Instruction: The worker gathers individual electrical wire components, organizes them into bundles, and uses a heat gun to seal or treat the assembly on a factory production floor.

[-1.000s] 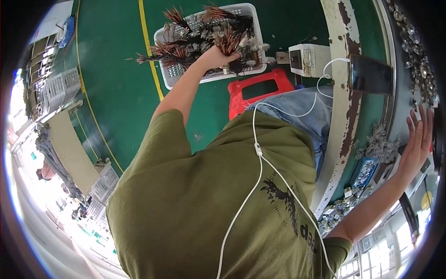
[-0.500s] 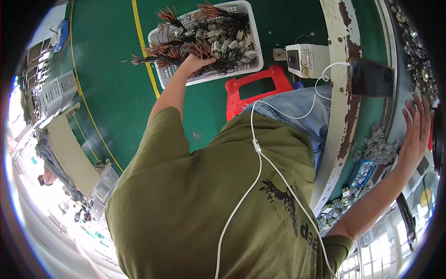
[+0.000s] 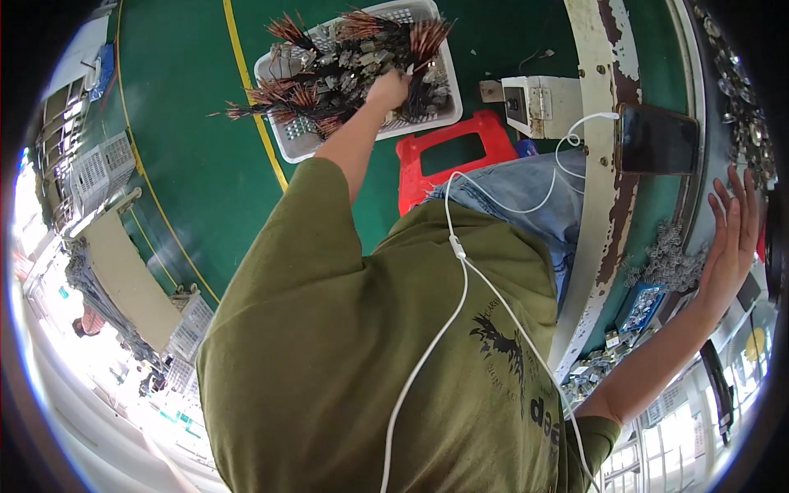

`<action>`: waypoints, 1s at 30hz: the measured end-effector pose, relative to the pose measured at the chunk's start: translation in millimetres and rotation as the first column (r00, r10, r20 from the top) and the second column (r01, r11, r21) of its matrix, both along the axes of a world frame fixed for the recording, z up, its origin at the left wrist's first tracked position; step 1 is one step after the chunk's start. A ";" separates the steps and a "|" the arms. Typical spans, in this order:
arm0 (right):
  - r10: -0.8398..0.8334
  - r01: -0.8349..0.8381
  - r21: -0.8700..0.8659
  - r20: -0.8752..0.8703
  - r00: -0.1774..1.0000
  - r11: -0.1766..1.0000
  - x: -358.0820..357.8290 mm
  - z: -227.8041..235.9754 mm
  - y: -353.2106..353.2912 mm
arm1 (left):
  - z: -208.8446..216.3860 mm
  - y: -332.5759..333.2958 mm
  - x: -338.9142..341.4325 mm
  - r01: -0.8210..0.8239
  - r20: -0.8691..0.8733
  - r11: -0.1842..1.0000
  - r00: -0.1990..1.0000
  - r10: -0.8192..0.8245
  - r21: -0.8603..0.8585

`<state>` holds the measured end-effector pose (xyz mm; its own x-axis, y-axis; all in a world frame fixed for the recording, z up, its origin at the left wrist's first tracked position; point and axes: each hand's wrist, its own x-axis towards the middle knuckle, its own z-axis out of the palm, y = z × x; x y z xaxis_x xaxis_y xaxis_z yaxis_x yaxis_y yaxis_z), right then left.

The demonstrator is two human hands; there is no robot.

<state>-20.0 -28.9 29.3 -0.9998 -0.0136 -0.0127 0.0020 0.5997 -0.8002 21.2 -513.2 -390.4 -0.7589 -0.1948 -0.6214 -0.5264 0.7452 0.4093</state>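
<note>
My left hand point(image 3: 388, 87) reaches down into a white plastic basket point(image 3: 451, 97) on the green floor. The basket is heaped with small metal parts on copper-red wire bundles point(image 3: 316, 86). The fingers are curled into the heap and closed around some of those wired parts. My right hand point(image 3: 734, 240) lies flat with its fingers spread on the round worktable's surface at the right, holding nothing. A pile of small grey metal parts point(image 3: 670, 261) lies just left of that hand.
A red plastic stool point(image 3: 415, 177) stands below the basket. A white box point(image 3: 542, 103) and a dark phone point(image 3: 657, 140) with a white cable point(image 3: 462, 271) sit near the table's worn rim. A small blue tray point(image 3: 641, 308), yellow floor line point(image 3: 255, 111), and white crates point(image 3: 99, 168) are visible.
My left hand has shifted within the basket, first toward its left part, then back to the middle of the heap. My right hand has stayed flat on the table.
</note>
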 end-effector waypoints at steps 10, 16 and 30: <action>0.019 0.005 0.273 -0.085 0.996 0.962 -21.2 -15.3 -52.7 | 52.6 59.2 -78.1 0.720 -0.327 0.307 0.117 -0.938 -0.623; 0.097 -0.081 0.248 -0.053 0.994 0.965 -29.0 -30.6 -82.7 | 5.6 75.3 -86.0 0.775 0.075 -0.144 -0.124 -0.989 -0.616; 0.184 -0.152 0.507 -0.013 0.983 0.848 -43.7 -51.9 -97.3 | -17.5 110.2 -110.9 0.576 0.030 -0.134 -0.187 -0.982 -0.806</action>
<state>-63.8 -126.2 -22.6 -0.9820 -0.1888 -0.0051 -0.1723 0.9064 -0.3857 -89.7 -403.0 -407.9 -0.4646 0.8544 -0.2327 0.8536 0.3622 -0.3743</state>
